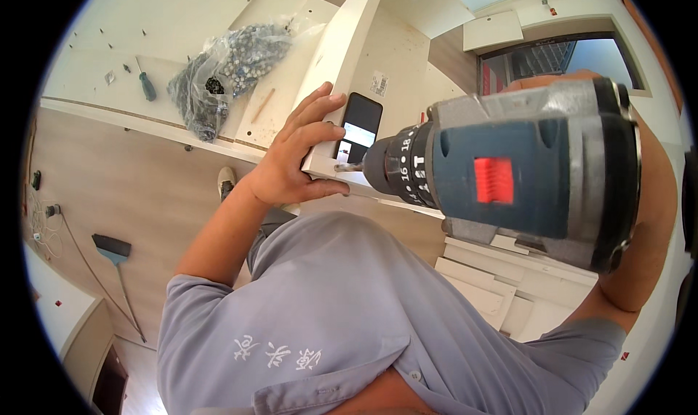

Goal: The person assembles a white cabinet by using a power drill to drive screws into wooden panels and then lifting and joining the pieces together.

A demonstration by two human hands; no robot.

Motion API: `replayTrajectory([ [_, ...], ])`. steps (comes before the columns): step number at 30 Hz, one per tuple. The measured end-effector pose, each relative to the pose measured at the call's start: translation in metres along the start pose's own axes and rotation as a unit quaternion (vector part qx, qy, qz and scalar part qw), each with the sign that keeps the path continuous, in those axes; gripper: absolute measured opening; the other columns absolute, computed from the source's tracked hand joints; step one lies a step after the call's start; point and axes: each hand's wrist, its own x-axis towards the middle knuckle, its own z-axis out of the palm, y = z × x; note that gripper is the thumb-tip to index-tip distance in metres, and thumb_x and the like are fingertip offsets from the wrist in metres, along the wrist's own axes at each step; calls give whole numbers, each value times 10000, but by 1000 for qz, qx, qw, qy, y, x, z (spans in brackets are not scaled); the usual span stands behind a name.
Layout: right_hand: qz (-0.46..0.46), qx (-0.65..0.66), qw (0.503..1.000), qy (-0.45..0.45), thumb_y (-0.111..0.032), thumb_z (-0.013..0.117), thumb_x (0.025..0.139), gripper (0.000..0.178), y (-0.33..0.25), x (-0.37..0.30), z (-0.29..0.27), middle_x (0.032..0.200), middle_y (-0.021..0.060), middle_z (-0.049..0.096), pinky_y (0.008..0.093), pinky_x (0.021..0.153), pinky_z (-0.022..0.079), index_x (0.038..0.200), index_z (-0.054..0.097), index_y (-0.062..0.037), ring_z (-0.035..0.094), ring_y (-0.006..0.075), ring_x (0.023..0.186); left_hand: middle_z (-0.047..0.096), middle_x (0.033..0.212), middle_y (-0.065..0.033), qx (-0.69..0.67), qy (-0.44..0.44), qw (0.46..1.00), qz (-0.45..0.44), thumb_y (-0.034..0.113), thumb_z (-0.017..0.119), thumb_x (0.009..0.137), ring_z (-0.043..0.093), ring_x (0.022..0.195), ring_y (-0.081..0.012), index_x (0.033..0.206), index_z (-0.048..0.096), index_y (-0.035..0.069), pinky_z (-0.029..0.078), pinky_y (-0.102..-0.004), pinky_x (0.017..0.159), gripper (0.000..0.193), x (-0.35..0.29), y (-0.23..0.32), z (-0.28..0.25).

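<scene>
My left hand [294, 157] is wrapped around the near corner of a white cabinet panel [337, 65], with fingers over the top and the thumb along the near side. A blue and black power drill [502, 175] fills the right side, held in my right hand [556, 80], which is mostly hidden behind it. The drill lies level and points left. Its bit [349, 167] meets or hovers just over the panel corner by my left fingertips; contact cannot be made out. Beside those fingers a black phone [363, 114] with a lit screen rests on white board.
On the white boards at the far left lie a clear bag of fittings [243, 59], a green-handled screwdriver [145, 83] and several upright pins. A broom [113, 248] and a cable [94, 270] are on the wooden floor. More white panels [472, 288] are stacked at the right.
</scene>
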Motion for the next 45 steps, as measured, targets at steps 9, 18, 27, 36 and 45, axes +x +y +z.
replayTrajectory([
  [9, -37, -34, 998, -27, -113, 960, 574, 940, 1, 30, -4, 1258, 132, 629, 386, 971, 502, 1381, 489, -6, 619, 252, 1129, 424, 1582, -223, 31, -59, 997, -49, 314, 989, 659, 278, 1524, -485, 1333, 559, 128, 306, -553, 1201, 821, 1, 3, -11],
  [18, -65, -125, 988, -58, -113, 950, 569, 891, -27, 53, -2, 1225, 140, 636, 390, 949, 510, 1342, 520, -7, 628, 276, 1101, 350, 1620, -218, 0, -28, 1000, 7, 313, 1005, 627, 237, 1523, -515, 1403, 488, 179, 257, -605, 1213, 941, 2, -7, 2],
  [27, -83, -146, 983, -72, -113, 940, 563, 842, -30, 62, -3, 1191, 149, 643, 395, 927, 517, 1303, 552, -9, 638, 301, 1072, 350, 1618, -232, 14, -21, 1000, 8, 336, 997, 645, 229, 1531, -506, 1408, 489, 163, 233, -593, 1226, 933, 1, -5, 3],
  [36, -66, -173, 980, -68, -113, 929, 557, 794, -38, 60, -3, 1158, 157, 650, 399, 905, 525, 1264, 583, -11, 648, 325, 1044, 344, 1614, -257, 7, -26, 1000, 2, 312, 979, 667, 235, 1530, -513, 1344, 484, 126, 240, -596, 1221, 859, 1, -9, 8],
  [45, -88, -197, 975, -57, -113, 919, 551, 747, -41, 71, -3, 1124, 166, 657, 403, 884, 533, 1225, 615, -13, 657, 350, 1016, 412, 1558, -217, -4, -65, 995, -69, 340, 990, 654, 272, 1506, -525, 1301, 527, 127, 252, -601, 1216, 823, -8, -9, 1],
])
